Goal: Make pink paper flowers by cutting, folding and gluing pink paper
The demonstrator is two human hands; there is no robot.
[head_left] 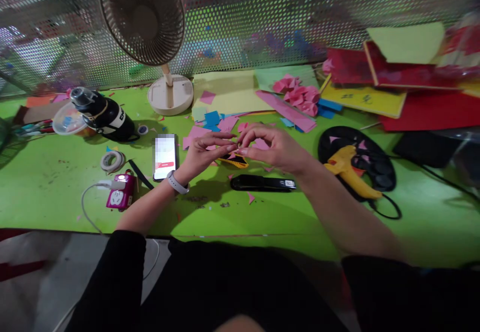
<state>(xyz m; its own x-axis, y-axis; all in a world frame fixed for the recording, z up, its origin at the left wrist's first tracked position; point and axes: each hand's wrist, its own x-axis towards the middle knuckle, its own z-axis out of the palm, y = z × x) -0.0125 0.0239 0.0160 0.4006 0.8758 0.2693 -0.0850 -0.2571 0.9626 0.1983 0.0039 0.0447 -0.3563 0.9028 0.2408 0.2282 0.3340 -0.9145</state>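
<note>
Both hands meet above the green table (210, 212), fingertips nearly touching. My left hand (206, 153) comes in from the left, thumb and fingers closed in a pinch. Facing it, my right hand (272, 144) also pinches with thumb and forefinger. Something tiny seems to lie between the fingertips, too small to name. Just below them is a yellow-and-black tool (237, 160), partly hidden, that looks like a utility knife. A black stapler (262, 183) lies closer to me. Pink paper pieces (195, 134) and blue paper squares (212, 119) lie around and behind the fingers.
A phone (165, 157), tape roll (112, 161), magenta plug adapter (120, 192) with cable and dark bottle (105, 114) are left. A fan (170, 94) stands behind. Rightward, a yellow glue gun (352, 172) rests on a black tray (386, 172); crumpled pink paper (296, 94) sits at the back.
</note>
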